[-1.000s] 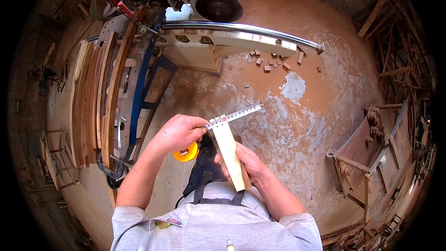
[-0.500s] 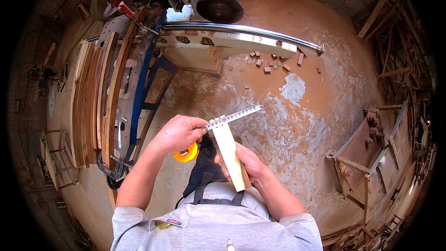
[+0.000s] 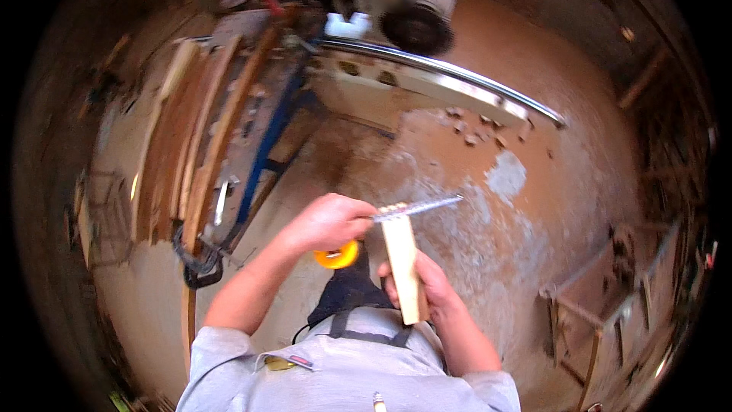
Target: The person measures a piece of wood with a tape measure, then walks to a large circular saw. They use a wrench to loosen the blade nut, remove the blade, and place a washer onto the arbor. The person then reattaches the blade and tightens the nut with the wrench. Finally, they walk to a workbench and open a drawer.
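Note:
A pale wooden piece (image 3: 399, 248) with small tenon-like fingers at its far end is held by my right hand (image 3: 432, 282), whose fingers wrap round its lower part. My left hand (image 3: 335, 220) pinches the steel blade (image 3: 435, 205) of a tape measure. That blade lies across the wood's far end and sticks out to the right. Below the left hand shows the round yellow case (image 3: 337, 256) of the tape measure. Blur makes the blade's markings unreadable.
Several long timber strips (image 3: 200, 133) lie on a blue-edged machine table at the left, with a clamp (image 3: 202, 263) at its near end. A machine with a round dark blade (image 3: 415, 29) stands beyond a metal rail (image 3: 450, 69). Wood offcuts (image 3: 471, 137) litter the floor; a metal cart (image 3: 587, 297) is at right.
The view has turned, so the surroundings look tilted and blurred. Both hands, the wood and the tape measure sit slightly further right in the picture, with the same grips.

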Demonstrator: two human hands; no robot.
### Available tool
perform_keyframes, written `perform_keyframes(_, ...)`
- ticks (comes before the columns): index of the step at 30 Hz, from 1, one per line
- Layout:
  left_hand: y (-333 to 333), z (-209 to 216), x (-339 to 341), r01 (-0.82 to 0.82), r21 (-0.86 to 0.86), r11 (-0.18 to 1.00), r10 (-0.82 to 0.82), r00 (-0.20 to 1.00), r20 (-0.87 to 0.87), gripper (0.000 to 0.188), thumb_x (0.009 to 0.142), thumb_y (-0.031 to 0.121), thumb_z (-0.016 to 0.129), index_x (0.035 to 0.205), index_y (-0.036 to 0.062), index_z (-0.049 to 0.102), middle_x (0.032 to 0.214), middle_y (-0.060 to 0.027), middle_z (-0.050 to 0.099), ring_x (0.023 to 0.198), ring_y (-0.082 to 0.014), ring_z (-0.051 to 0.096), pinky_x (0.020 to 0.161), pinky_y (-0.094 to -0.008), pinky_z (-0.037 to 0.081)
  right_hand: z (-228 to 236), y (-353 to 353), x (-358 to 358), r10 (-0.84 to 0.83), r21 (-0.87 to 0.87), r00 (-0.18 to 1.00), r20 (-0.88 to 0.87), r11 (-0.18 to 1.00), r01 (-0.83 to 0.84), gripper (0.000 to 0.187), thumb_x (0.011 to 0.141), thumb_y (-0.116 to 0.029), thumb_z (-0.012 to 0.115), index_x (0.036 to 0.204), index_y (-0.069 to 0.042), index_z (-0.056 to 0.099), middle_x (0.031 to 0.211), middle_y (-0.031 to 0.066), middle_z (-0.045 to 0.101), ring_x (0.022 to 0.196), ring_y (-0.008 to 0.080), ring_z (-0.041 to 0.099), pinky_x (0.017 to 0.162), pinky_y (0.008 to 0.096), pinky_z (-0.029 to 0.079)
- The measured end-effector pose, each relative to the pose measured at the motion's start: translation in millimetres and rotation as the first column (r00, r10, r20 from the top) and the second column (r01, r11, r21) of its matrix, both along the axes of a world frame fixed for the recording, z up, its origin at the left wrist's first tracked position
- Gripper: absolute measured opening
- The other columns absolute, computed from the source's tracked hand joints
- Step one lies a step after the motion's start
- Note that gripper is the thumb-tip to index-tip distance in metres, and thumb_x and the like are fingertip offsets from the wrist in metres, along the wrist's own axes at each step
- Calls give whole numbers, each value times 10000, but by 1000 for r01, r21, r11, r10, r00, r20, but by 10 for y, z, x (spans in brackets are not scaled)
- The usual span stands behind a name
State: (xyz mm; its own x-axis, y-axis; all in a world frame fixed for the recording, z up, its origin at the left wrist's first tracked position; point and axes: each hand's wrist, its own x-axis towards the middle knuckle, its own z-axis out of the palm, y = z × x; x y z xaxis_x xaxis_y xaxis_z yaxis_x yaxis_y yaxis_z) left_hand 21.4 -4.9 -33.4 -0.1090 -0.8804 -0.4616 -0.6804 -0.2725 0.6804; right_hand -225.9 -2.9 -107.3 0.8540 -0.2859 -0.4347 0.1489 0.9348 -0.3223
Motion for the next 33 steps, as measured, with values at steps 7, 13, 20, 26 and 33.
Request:
perform_keyframes(7, 470, -271, 175, -443, 265, 856, 514, 689, -511, 229, 954, 169, 564, 1075, 8, 672, 817, -28, 681, 729, -96, 625, 671, -256, 509, -229, 127, 147, -86, -28, 992, -92, 996, 84, 549, 950, -529, 516, 1221, -54, 464, 995, 181, 659, 596, 249, 626, 453, 367, 529)
perform_keyframes(13, 1191, -571, 498, -682, 479, 552, 797, 263, -544, 259, 960, 230, 574, 1002, -4, 678, 815, -50, 675, 734, -117, 606, 678, -254, 487, -327, 118, 377, -41, -111, 976, -215, 994, 17, 480, 960, -483, 529, 1187, -64, 471, 1036, 179, 664, 629, 256, 650, 474, 381, 556)
perform_keyframes(20, 1938, -722, 1132, -708, 690, 154, 760, -361, -541, 298, 947, 271, 611, 1029, -15, 632, 822, -105, 675, 701, -164, 647, 630, -280, 537, -97, 15, 1308, 60, -322, 895, -442, 921, -220, 507, 961, -469, 510, 1192, -18, 521, 1009, 192, 663, 684, 263, 657, 529, 392, 565)
perform_keyframes(26, 2245, -707, 1859, -693, 720, -34, 670, -550, -498, 336, 917, 358, 651, 1029, 42, 653, 763, -71, 640, 631, -173, 637, 560, -319, 552, 23, -85, 2486, 103, -576, 829, -550, 672, -466, 340, 969, -225, 475, 1208, 12, 528, 963, 117, 622, 823, 202, 627, 708, 354, 541)
perform_keyframes(33, 2628, -914, 2931, -975, 101, -198, 844, -222, -487, 286, 926, 302, 632, 988, 24, 659, 790, -13, 611, 715, -113, 580, 643, -252, 481, 174, -65, 4262, 135, -751, 857, -497, 428, -503, 442, 936, -224, 564, 1268, 64, 518, 1189, 161, 618, 1080, 209, 578, 947, 331, 443)
